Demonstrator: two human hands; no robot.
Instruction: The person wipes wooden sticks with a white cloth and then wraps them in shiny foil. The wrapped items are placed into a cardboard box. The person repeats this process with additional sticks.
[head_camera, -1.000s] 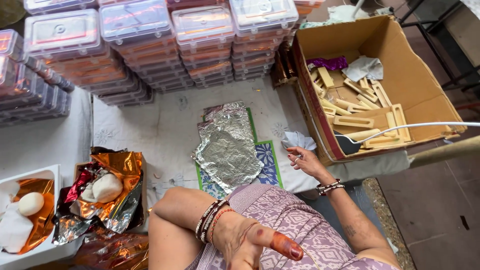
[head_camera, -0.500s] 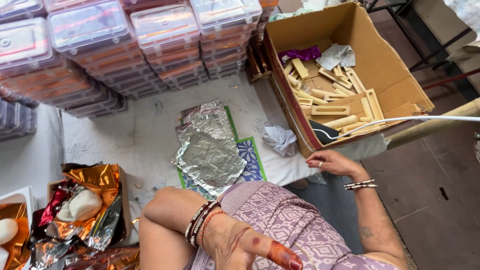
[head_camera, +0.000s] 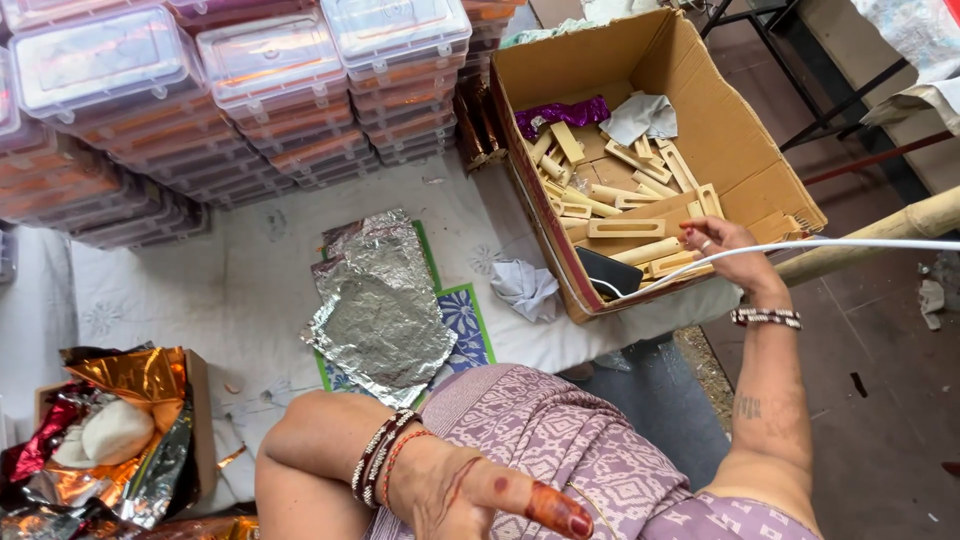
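The right hand (head_camera: 728, 252) has left the crumpled paper (head_camera: 527, 288) on the cloth and now reaches into the cardboard box (head_camera: 745, 150), fingers loosely curled over wooden pieces (head_camera: 625, 228), gripping nothing; the left hand (head_camera: 480, 495) rests empty, half-open.

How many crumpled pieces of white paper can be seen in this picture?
2. One crumpled white paper lies on the cloth, just outside the cardboard box. The other paper lies inside the box, at its far end. More may be hidden under the wooden pieces.

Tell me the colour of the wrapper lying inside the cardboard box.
Shiny purple wrapper, clearest in the head view.
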